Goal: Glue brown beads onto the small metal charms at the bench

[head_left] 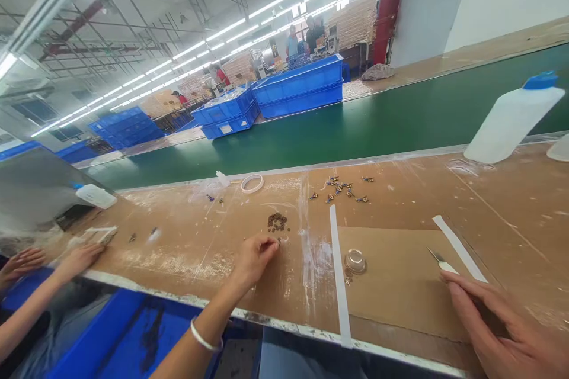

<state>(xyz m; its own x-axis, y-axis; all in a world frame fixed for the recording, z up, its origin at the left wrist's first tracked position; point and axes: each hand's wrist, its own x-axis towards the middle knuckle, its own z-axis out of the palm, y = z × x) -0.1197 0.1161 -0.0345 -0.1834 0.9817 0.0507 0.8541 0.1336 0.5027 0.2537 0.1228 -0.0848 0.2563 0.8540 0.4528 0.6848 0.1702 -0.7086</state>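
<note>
My left hand (255,257) is at the near side of a small pile of round brown parts (277,221). Its thumb and forefinger are pinched together on what looks like one small brown part (279,241), mostly hidden by the fingertips. In my right hand (493,314) are pointed tweezers (442,262) with a pale grip, their metal tip pointing up and left over a cardboard sheet (395,296). On that sheet, a small clear round cup (355,260) stands near the left tape strip (339,284), with tiny bits beside it.
Several small blue-and-metal parts (340,188) lie behind the sheet. A tape roll (252,184) and white bottles (511,121) (95,196) stand on the bench. Beyond runs a green conveyor belt (284,142) with blue crates (297,86). A co-worker's hands (80,260) are at left.
</note>
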